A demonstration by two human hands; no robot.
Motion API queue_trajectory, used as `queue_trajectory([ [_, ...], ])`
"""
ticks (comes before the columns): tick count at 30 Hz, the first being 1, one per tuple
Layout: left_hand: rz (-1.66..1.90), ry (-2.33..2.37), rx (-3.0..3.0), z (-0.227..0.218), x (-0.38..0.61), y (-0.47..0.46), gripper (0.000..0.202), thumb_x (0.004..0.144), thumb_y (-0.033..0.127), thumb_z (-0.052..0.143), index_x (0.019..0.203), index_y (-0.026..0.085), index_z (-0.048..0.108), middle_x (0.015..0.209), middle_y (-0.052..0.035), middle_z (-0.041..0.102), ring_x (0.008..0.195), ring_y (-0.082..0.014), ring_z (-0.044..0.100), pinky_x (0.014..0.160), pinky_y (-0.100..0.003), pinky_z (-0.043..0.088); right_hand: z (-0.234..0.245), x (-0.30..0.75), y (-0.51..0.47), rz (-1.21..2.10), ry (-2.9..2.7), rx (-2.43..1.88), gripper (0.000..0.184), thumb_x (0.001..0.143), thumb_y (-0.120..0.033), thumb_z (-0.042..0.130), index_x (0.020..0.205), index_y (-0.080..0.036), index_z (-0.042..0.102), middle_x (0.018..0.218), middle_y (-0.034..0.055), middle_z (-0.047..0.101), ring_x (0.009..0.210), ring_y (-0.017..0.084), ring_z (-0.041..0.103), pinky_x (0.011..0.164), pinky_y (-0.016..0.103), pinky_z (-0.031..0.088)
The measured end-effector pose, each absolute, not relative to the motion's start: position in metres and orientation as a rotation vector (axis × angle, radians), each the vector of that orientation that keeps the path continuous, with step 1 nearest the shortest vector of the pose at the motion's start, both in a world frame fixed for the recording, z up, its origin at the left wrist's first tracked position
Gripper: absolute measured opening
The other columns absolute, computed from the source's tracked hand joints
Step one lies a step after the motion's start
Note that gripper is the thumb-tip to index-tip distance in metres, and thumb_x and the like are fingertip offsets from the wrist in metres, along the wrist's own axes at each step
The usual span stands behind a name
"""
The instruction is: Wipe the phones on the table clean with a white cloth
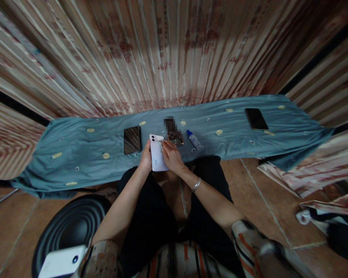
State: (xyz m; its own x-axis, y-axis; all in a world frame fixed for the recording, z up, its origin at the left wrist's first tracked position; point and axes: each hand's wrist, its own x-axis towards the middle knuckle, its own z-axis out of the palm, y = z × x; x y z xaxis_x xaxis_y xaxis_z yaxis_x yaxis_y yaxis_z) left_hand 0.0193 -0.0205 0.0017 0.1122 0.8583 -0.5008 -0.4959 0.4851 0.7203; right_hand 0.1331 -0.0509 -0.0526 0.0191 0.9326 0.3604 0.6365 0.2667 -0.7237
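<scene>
A pale lavender smartphone (157, 156) is tilted up above the bench's near edge, its back with the camera lenses facing me. My left hand (145, 157) is closed around its left edge. Against the upper right part of the phone's back, my right hand (172, 156) presses with its fingers bent together. Something pale shows at those fingertips, too small to make out. Just beyond lies another phone (177, 141), partly blurred out by pixel blocks. A clear tube with a blue cap (193, 139) rests to its right.
A blue-green patterned cloth (104, 143) covers the long bench. On it lie a dark phone (132, 139) at left and a black phone (256, 118) at right. A round black ribbed stool (58, 216) with a white phone (62, 262) stands at lower left. Curtains surround the bench.
</scene>
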Motion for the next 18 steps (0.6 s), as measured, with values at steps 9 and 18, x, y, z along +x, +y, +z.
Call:
queue_trajectory([
  [9,1.069,1.138,0.409,0.005,0.029,-0.027,0.034,0.097,0.032,0.048,0.112,0.009,0.067,0.071,-0.0044,0.075,0.072,-0.0201,0.074,0.076,-0.029,0.058,-0.048,0.13,-0.031,0.401,-1.688,-1.432,0.044,0.101,-0.024,0.038,0.137,-0.011,0.059,0.145,0.0172,0.058,0.142,0.026,0.046,0.125,0.048,0.032],
  [18,1.08,1.139,0.422,-0.013,0.017,-0.02,0.031,0.089,0.037,0.064,0.102,0.01,0.07,0.063,-0.0014,0.07,0.06,-0.0174,0.068,0.068,-0.026,0.054,-0.034,0.134,-0.02,0.409,-1.755,-1.37,0.042,0.101,-0.022,0.036,0.134,-0.017,0.061,0.132,0.0133,0.068,0.13,0.025,0.058,0.121,0.047,0.037],
])
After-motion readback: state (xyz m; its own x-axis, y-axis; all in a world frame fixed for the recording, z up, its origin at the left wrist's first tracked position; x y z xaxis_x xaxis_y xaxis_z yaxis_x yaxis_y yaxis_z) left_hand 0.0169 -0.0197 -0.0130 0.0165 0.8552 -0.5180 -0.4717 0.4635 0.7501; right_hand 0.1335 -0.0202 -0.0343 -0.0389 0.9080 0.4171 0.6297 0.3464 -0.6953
